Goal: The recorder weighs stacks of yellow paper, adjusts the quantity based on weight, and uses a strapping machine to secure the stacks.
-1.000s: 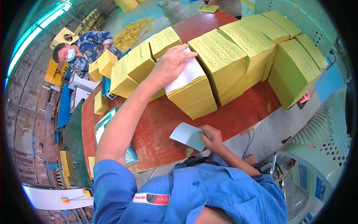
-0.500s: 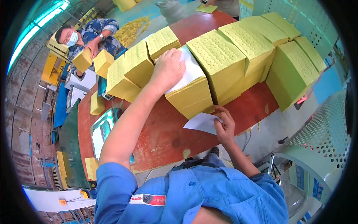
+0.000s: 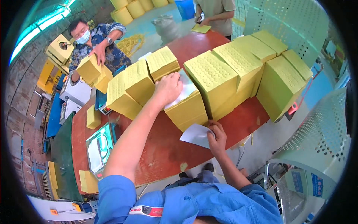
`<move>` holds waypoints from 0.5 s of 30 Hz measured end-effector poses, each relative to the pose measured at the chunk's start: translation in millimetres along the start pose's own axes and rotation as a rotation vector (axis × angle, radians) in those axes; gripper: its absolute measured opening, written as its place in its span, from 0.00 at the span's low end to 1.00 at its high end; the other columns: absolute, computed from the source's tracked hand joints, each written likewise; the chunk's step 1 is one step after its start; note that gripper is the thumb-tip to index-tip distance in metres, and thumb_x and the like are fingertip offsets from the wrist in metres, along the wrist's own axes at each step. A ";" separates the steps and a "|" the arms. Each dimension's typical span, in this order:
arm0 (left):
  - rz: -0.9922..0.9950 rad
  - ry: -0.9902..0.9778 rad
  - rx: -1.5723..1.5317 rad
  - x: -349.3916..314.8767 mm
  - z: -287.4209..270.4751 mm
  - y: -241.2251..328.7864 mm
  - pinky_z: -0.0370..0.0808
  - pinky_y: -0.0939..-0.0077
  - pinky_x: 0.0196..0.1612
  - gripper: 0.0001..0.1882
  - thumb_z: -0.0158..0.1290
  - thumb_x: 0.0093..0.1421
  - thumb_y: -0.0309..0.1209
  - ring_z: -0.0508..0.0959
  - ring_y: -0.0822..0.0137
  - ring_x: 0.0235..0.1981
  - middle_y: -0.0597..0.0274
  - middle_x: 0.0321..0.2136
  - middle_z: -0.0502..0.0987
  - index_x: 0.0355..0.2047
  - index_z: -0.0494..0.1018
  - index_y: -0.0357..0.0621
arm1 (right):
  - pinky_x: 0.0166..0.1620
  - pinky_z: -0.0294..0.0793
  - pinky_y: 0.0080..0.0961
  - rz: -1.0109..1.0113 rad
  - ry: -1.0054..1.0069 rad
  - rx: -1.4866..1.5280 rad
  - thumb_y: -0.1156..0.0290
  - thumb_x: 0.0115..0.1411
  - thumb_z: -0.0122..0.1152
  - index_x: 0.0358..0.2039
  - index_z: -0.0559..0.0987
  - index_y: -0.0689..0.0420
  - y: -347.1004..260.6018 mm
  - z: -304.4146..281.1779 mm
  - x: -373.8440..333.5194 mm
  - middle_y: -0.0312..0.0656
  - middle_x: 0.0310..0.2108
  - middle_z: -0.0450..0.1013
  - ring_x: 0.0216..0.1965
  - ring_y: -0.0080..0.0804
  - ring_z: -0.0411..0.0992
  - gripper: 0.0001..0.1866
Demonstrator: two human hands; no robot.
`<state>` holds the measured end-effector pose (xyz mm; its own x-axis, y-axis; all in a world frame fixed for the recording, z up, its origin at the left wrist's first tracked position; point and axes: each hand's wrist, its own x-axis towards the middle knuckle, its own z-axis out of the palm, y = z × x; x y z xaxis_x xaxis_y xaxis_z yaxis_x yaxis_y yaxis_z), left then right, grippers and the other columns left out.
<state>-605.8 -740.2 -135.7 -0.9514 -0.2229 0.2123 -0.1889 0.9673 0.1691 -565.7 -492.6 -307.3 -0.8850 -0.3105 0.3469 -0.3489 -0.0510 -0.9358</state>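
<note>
My left hand (image 3: 168, 89) lies over a white sheet (image 3: 187, 89) on top of a yellow paper stack (image 3: 188, 112). Its fingers are bent near the stack's far left edge and its thumb is spread out over the sheet. Pinched between the thumb and fingers of my right hand (image 3: 218, 139) is a second sheet of white paper (image 3: 196, 136), just in front of the same stack. Tall yellow stacks with an embossed wavy pattern stand close on both sides, one stack (image 3: 210, 71) to the right and another (image 3: 138, 80) to the left.
A scale (image 3: 100, 147) rests on the red table (image 3: 156, 160) by my left forearm. Across at the left, a masked person (image 3: 102, 46) handles yellow blocks (image 3: 89, 69). Another person (image 3: 218, 15) holds yellow sheets at the far end. A perforated metal guard (image 3: 317, 130) is at the right.
The view has shifted, showing more of the far end. My left hand stays on the covered stack, and my right hand still holds its sheet. The masked person's block now sits against another block.
</note>
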 end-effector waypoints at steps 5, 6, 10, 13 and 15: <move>-0.037 -0.031 -0.024 -4.7 -6.4 9.3 0.69 0.46 0.53 0.18 0.40 0.61 0.38 0.74 0.46 0.51 0.47 0.47 0.76 0.44 0.70 0.40 | 0.49 0.71 0.29 0.084 0.022 0.078 0.78 0.52 0.55 0.30 0.76 0.65 5.0 8.6 -2.8 0.52 0.52 0.71 0.50 0.41 0.72 0.05; -0.034 -0.015 -0.025 -10.7 -7.4 10.6 0.69 0.46 0.53 0.18 0.40 0.61 0.38 0.74 0.46 0.51 0.47 0.47 0.76 0.44 0.70 0.40 | 0.50 0.70 0.28 0.089 -0.002 0.072 0.78 0.52 0.55 0.29 0.76 0.65 5.9 9.9 -8.9 0.51 0.53 0.71 0.51 0.39 0.71 0.04; -0.040 -0.141 -0.045 -39.2 -19.2 15.8 0.68 0.45 0.54 0.20 0.42 0.61 0.39 0.73 0.48 0.54 0.50 0.51 0.74 0.48 0.71 0.41 | 0.52 0.69 0.28 0.049 -0.029 0.068 0.78 0.52 0.54 0.28 0.76 0.65 -11.3 13.7 -38.0 0.52 0.54 0.70 0.51 0.38 0.71 0.04; 0.154 -0.091 -0.085 -86.1 -15.4 15.6 0.67 0.45 0.53 0.21 0.47 0.58 0.37 0.72 0.49 0.54 0.51 0.51 0.73 0.50 0.70 0.41 | 0.54 0.67 0.29 0.088 -0.012 0.072 0.76 0.52 0.54 0.28 0.75 0.65 -41.8 14.0 -97.6 0.53 0.53 0.71 0.51 0.38 0.71 0.06; 0.333 -0.025 -0.132 -125.6 -15.1 14.6 0.68 0.46 0.50 0.21 0.49 0.57 0.35 0.72 0.49 0.53 0.49 0.49 0.73 0.49 0.71 0.40 | 0.54 0.64 0.28 0.241 -0.019 0.135 0.76 0.50 0.54 0.26 0.76 0.65 -64.8 13.8 -139.3 0.49 0.49 0.72 0.51 0.36 0.69 0.06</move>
<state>-485.3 -699.9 -145.4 -0.9616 0.1065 0.2531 0.1640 0.9620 0.2182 -415.5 -459.1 -295.8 -0.9311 -0.3466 0.1132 -0.0837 -0.0990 -0.9916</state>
